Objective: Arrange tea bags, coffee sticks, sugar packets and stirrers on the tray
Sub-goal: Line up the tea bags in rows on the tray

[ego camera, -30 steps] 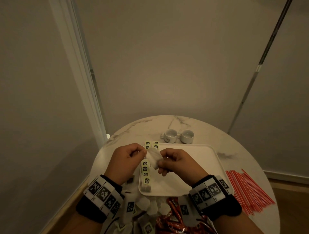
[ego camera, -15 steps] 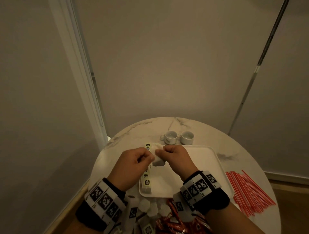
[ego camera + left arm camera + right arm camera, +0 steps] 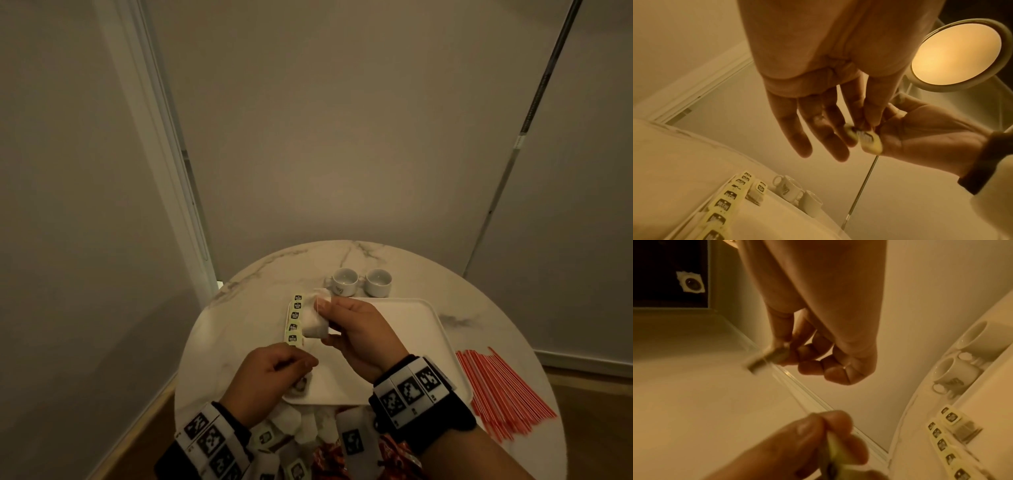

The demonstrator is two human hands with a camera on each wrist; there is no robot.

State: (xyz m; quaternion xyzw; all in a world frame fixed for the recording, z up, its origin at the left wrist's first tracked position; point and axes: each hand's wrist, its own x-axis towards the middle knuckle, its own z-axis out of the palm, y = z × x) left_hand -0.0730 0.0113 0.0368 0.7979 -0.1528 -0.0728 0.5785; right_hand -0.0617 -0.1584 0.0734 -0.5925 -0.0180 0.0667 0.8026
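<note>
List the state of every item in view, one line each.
Tea bag: held above the tray by right hand.
Tag: pinched by left hand.
Tray: one row of tea bags along its left edge.
Cups: upright, empty, off the tray.
Stirrers: still on the table.

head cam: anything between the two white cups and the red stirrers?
Only bare marble table and the far right corner of the white tray lie between the cups and the stirrers. The head view shows it.
</note>
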